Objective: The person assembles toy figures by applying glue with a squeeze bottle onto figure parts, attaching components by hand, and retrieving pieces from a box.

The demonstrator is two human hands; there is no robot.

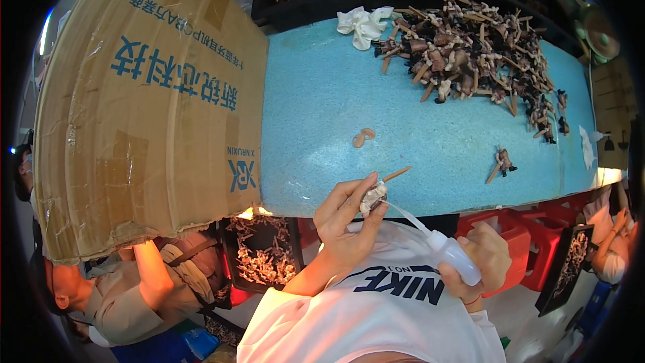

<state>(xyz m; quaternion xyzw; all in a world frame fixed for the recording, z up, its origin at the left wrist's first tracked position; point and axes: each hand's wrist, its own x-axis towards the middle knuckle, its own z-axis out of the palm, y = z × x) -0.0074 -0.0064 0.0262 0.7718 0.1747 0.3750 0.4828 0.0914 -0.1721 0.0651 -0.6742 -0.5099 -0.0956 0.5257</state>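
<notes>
Between the fingertips and thumb of my left hand (342, 225) is a small painted figurine (373, 197), pale and dark brown, with a thin brown stick poking out toward the table. My right hand (489, 255) is wrapped round a translucent squeeze bottle (458, 259), tilted so its long thin nozzle (403, 214) points at the figurine. The nozzle tip meets or nearly meets the figurine; I cannot tell which. Beyond my left hand, small tan oval pieces (363, 137) lie on the blue table (309, 101). Farther right rests a single figurine (502, 163) with its own stick.
A heap of similar figurines (470, 60) covers the far right of the table, beside a crumpled white tissue (364, 25). A large cardboard sheet (154, 107) walls off the left. Black trays (265, 252) of figurines, red stools (507, 242) and other people surround the table.
</notes>
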